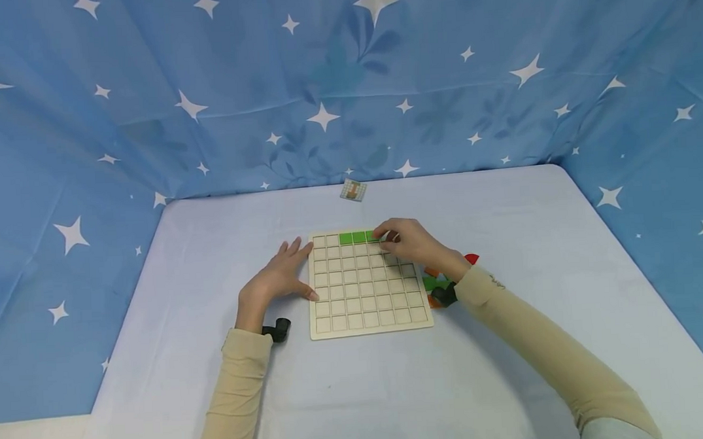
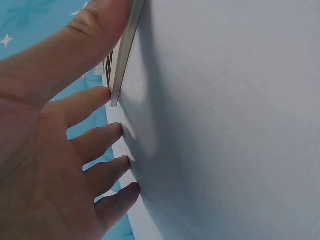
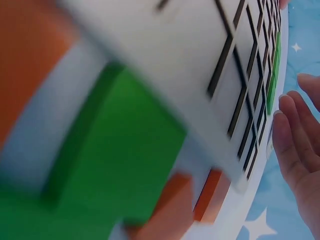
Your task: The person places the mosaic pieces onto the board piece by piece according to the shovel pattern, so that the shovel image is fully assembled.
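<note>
A pale wooden grid board [image 1: 355, 304] lies on the table, with green square tiles [image 1: 359, 237] side by side in its top row. Spread wide at the board's left side is my left hand [image 1: 277, 275]; its thumb and index finger touch the edge, as the left wrist view also shows. My right hand [image 1: 411, 243] reaches over the upper right of the board, fingertips at the rightmost green tile. In the right wrist view, its fingers [image 3: 290, 135] are slightly bent beside the green strip [image 3: 274, 75], and no piece shows between thumb and fingers.
Green pieces [image 3: 120, 150], orange pieces [image 3: 207, 197] and a red piece [image 1: 472, 259] lie by the board's right edge, partly under my right forearm. A small patterned card [image 1: 353, 190] lies near the back edge of the white table [image 1: 222, 231]. A starry blue curtain [image 1: 236, 139] hangs behind.
</note>
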Demonstrator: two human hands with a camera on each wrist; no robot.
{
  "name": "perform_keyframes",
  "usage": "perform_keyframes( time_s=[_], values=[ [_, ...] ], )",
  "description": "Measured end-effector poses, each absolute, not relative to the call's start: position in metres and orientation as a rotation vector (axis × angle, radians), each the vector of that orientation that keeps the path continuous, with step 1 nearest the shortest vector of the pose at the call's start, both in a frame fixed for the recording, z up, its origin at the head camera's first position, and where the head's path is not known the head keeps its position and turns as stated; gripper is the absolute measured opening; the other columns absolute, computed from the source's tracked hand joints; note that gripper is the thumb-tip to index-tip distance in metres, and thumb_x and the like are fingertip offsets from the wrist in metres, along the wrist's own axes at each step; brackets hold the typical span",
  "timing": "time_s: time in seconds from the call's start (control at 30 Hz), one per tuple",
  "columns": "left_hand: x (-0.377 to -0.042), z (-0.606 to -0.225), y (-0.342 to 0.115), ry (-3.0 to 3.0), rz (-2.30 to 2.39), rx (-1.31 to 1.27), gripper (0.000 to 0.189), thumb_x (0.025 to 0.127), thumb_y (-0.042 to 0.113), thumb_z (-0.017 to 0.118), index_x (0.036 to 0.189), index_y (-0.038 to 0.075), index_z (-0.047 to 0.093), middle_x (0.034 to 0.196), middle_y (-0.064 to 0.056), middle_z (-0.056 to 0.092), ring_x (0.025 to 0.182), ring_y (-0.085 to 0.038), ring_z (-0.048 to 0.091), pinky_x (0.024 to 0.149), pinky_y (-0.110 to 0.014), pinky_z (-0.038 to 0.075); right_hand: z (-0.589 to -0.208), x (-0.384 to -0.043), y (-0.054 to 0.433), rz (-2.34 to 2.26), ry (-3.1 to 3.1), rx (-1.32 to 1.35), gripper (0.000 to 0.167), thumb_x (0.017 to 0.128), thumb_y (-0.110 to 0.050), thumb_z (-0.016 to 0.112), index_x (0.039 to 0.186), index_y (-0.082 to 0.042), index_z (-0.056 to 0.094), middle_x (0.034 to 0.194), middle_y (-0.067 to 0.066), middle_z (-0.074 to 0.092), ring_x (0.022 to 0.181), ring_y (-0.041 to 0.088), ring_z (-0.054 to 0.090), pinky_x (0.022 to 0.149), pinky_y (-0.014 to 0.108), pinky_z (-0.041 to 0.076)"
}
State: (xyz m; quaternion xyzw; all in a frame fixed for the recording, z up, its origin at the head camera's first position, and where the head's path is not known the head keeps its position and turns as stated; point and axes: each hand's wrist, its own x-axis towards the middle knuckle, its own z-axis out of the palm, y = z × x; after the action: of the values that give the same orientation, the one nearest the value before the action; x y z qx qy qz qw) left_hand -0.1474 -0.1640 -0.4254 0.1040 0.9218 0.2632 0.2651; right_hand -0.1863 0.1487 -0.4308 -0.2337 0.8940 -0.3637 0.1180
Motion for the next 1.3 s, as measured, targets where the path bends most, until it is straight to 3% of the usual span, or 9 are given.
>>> perform_keyframes(
  time_s=[0.33, 0.63, 1.0, 1.3],
  values=[
    [-0.148, -0.429, -0.164, 2.509, 0.715, 0.292, 0.118, 0.074, 0.032, 0.093, 0.166, 0.015, 0.021, 0.174, -0.014, 0.003, 0.16, -0.038, -0.005, 0.126, -0.065, 0.011, -0.427, -0.172, 0.18, -1.041, 2.638, -0.589, 0.027, 0.098, -0.004, 0.065, 0.124, -0.001, 0.071, 0.123, 0.015, 0.07, 0.101, 0.027, 0.066, 0.09, 0.045, 0.058],
    [-0.149, -0.427, -0.163, 2.508, 0.714, 0.3, 0.118, 0.075, 0.032, 0.093, 0.166, 0.015, 0.02, 0.174, -0.013, 0.003, 0.16, -0.038, -0.005, 0.126, -0.065, 0.011, -0.43, -0.167, 0.204, -0.981, 2.684, -0.512, 0.027, 0.096, -0.004, 0.067, 0.123, 0.0, 0.071, 0.118, 0.015, 0.071, 0.094, 0.026, 0.066, 0.081, 0.039, 0.06],
    [-0.149, -0.427, -0.164, 2.51, 0.708, 0.302, 0.118, 0.075, 0.033, 0.093, 0.166, 0.016, 0.02, 0.174, -0.013, 0.002, 0.16, -0.039, -0.005, 0.126, -0.066, 0.012, -0.433, -0.167, 0.223, -0.915, 2.697, -0.524, 0.031, 0.092, -0.006, 0.074, 0.123, -0.001, 0.073, 0.112, 0.013, 0.069, 0.087, 0.022, 0.06, 0.071, 0.031, 0.053],
    [-0.149, -0.428, -0.165, 2.502, 0.711, 0.298, 0.118, 0.075, 0.033, 0.093, 0.166, 0.016, 0.02, 0.174, -0.013, 0.002, 0.16, -0.038, -0.006, 0.126, -0.066, 0.011, -0.441, -0.168, 0.222, -0.914, 2.649, -0.459, 0.026, 0.091, -0.009, 0.077, 0.116, -0.002, 0.073, 0.104, 0.01, 0.065, 0.085, 0.021, 0.057, 0.072, 0.03, 0.052]
  ],
)
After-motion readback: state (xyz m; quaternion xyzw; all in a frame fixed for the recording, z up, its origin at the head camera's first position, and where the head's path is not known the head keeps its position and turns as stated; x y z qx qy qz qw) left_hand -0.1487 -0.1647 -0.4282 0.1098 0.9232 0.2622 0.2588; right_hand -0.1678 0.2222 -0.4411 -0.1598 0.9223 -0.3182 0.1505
